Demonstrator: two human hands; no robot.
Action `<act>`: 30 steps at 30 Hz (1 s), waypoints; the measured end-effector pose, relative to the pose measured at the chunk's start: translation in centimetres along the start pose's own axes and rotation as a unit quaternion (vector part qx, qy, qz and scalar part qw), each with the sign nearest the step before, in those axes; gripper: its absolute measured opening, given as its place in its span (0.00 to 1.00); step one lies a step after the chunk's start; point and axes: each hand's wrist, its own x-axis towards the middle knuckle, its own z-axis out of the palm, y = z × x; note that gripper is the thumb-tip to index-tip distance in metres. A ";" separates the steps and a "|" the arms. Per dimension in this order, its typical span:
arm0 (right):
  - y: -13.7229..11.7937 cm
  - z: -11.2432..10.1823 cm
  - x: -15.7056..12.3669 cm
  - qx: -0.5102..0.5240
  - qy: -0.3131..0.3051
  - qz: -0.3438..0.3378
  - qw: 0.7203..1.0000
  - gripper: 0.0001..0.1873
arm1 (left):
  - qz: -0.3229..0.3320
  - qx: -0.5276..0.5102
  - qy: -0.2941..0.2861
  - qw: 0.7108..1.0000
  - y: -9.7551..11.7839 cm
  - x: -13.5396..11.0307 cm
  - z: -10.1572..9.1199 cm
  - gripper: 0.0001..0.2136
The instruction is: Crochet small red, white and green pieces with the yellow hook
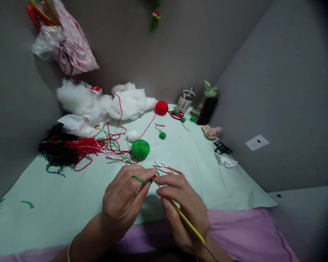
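My left hand [123, 200] is closed, pinching a strand of green yarn [140, 179] and a small red-and-green crocheted piece at its fingertips. My right hand [184, 209] is closed around a yellow-handled crochet hook [187, 222], whose tip meets the yarn between the two hands. The strand runs back toward a green yarn ball [140, 149] on the pale green table [57, 203]. Small thread snips [168, 169] lie just beyond my right fingers.
A tangle of red, black and green yarn [68, 149] lies at left. White stuffing [104, 100] and a red yarn ball [161, 107] sit at the back, with a cup [186, 101], a bottle [207, 103] and small green pompoms. A pink bag [68, 40] hangs on the wall.
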 end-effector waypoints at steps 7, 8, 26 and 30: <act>-0.1 -0.9 0.5 0.025 -0.018 -0.011 0.999 0.18 | -0.035 -0.016 0.008 0.999 0.2 0.4 -0.1 0.24; -0.1 -0.9 0.5 0.026 -0.019 -0.008 0.999 0.17 | -0.045 -0.021 0.008 0.999 0.2 0.3 0.0 0.24; -0.2 -0.2 0.4 0.061 -0.007 0.090 0.994 0.13 | 0.048 0.016 -0.049 0.998 -1.1 -0.8 -0.2 0.24; 0.3 0.0 0.4 0.056 -0.018 0.063 0.996 0.14 | 0.023 0.005 -0.062 0.998 -1.4 -1.1 -0.1 0.24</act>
